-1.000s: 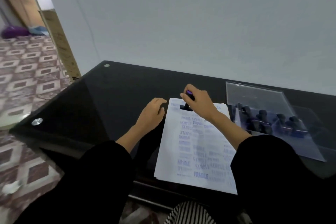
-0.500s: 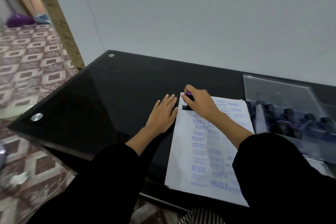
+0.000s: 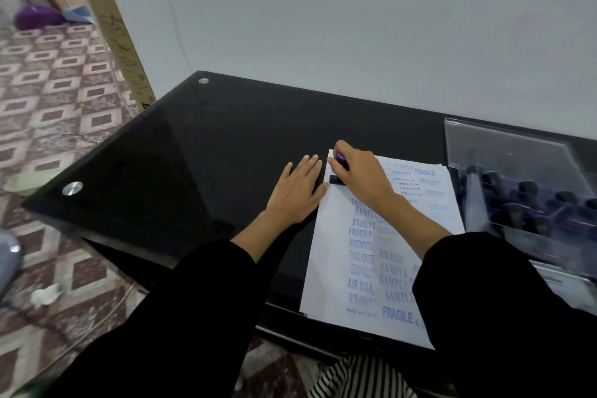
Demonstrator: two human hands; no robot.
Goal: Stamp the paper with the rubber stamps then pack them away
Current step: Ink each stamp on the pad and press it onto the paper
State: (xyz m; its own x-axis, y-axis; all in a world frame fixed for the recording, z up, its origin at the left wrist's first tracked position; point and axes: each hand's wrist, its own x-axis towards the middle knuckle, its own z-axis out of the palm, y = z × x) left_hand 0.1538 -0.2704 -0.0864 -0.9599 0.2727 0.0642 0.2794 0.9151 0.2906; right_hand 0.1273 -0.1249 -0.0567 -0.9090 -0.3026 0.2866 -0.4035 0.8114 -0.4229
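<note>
A white sheet of paper (image 3: 339, 275) covered with blue stamped words lies on the black glass table (image 3: 200, 152). My right hand (image 3: 361, 174) grips a black rubber stamp (image 3: 337, 178) with a purple top and holds it down on the sheet's far left corner. Just left of it, my left hand (image 3: 298, 194) lies flat with straight fingers on the table, its thumb side touching the paper's left edge. A clear plastic case (image 3: 504, 152) at the right holds several dark stamps (image 3: 529, 191).
The table's left edge and front corner drop to a patterned tile floor (image 3: 58, 100). A grey wall (image 3: 355, 26) stands right behind the table. Two metal studs (image 3: 72, 188) mark the glass top's left corners.
My left hand has flattened out beside the paper, fingers straightened. My right hand stays on the stamp at the same corner. The view has shifted, so everything sits further right.
</note>
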